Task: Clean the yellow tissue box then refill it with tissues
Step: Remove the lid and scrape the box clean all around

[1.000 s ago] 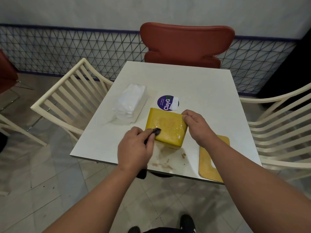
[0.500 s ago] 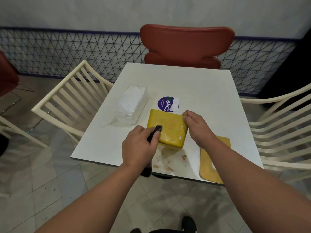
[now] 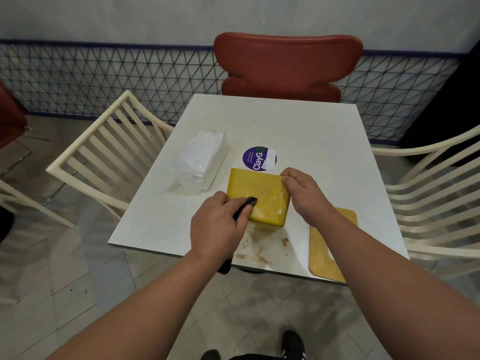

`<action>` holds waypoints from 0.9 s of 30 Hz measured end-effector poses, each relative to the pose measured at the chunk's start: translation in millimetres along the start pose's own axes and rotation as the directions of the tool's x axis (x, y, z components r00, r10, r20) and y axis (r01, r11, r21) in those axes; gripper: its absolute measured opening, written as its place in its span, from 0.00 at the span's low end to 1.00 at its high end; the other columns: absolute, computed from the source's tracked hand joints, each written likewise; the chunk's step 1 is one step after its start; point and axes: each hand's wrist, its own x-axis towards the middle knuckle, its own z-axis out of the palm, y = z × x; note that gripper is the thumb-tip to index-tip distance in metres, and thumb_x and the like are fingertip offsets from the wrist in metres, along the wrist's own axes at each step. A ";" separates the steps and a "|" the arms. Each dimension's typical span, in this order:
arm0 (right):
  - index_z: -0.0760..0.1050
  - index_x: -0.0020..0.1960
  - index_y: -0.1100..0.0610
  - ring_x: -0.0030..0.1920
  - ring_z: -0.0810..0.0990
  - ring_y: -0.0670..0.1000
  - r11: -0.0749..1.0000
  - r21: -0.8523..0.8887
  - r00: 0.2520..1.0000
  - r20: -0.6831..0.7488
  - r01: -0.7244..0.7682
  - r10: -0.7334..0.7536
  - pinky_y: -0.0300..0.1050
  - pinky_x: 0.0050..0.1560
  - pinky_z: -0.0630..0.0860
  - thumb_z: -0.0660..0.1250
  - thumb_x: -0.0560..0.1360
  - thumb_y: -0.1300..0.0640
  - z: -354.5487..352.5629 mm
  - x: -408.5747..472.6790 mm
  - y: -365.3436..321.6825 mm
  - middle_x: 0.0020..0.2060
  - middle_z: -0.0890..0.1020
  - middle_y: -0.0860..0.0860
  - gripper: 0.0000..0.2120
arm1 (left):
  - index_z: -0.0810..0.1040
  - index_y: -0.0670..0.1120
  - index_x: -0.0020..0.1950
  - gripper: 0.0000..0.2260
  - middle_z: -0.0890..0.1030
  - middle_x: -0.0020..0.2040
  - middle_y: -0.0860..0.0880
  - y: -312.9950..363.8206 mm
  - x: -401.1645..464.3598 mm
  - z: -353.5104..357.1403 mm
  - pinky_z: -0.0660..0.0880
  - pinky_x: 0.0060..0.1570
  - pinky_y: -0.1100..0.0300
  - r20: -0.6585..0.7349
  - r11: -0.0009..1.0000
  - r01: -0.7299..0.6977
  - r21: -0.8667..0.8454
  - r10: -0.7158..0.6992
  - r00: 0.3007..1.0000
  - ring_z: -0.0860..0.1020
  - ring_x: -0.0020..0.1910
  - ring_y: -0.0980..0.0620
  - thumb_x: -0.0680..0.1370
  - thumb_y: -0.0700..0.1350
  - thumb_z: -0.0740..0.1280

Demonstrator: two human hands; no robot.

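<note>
The yellow tissue box (image 3: 258, 197) lies near the front edge of the desk (image 3: 306, 131), broad face up, with a round purple sticker (image 3: 255, 158) touching its far edge at 12 o'clock. The right hand (image 3: 302, 193) is closed on the box's right side, fingers curled over its upper corner, bracing it. The left hand (image 3: 218, 227) is clenched round a dark cloth (image 3: 248, 203), whose bunched end is pressed to the box's left portion, at about 9 o'clock on the face; a tail of cloth hangs below the desk edge.

Condition noted: brownish smears remain at the centre of the face, and pale glossy patches sit toward 4 o'clock. Brown residue also marks the desk just in front of the box, at 6 o'clock.

Recommendation (judgement only): keep the right hand firm so the box does not skid, and work the cloth in overlapping strokes across the centre stain toward the right edge, refolding to a clean part as it soils. The sides still appear to need wiping.

The wrapped tissue pack (image 3: 200, 161) waits at 10 o'clock, apart from the box; a yellow panel (image 3: 327, 255), probably the box's cover, lies at 4 o'clock under the right forearm.
</note>
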 end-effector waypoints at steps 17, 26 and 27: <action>0.70 0.37 0.55 0.35 0.66 0.46 1.000 0.004 1.000 0.003 -0.019 0.019 0.43 0.36 0.63 0.56 0.80 0.60 -1.7 -3.9 -1.5 0.33 0.68 0.50 0.13 | 0.83 0.56 0.51 0.09 0.74 0.39 0.52 -6.3 19.3 -3.8 0.70 0.32 0.59 0.046 0.998 -0.016 0.059 0.014 0.999 0.75 0.39 0.50 0.77 0.56 0.66; 0.70 0.38 0.56 0.36 0.66 0.48 1.000 -0.017 1.000 0.013 -0.023 0.023 0.43 0.37 0.63 0.56 0.80 0.61 -1.7 -3.7 -1.4 0.34 0.69 0.51 0.12 | 0.84 0.56 0.51 0.12 0.73 0.37 0.53 2.5 -4.0 -0.5 0.70 0.29 0.60 0.030 0.996 -0.089 0.006 0.088 0.996 0.74 0.36 0.51 0.76 0.57 0.63; 0.70 0.38 0.56 0.35 0.66 0.47 1.000 -0.018 1.000 0.010 -0.025 0.025 0.42 0.36 0.64 0.56 0.80 0.61 -1.8 -3.2 -1.6 0.33 0.69 0.50 0.13 | 0.84 0.56 0.50 0.12 0.73 0.37 0.53 1.7 -4.4 1.0 0.69 0.28 0.61 0.035 0.993 -0.114 0.015 0.113 0.993 0.74 0.36 0.51 0.76 0.57 0.62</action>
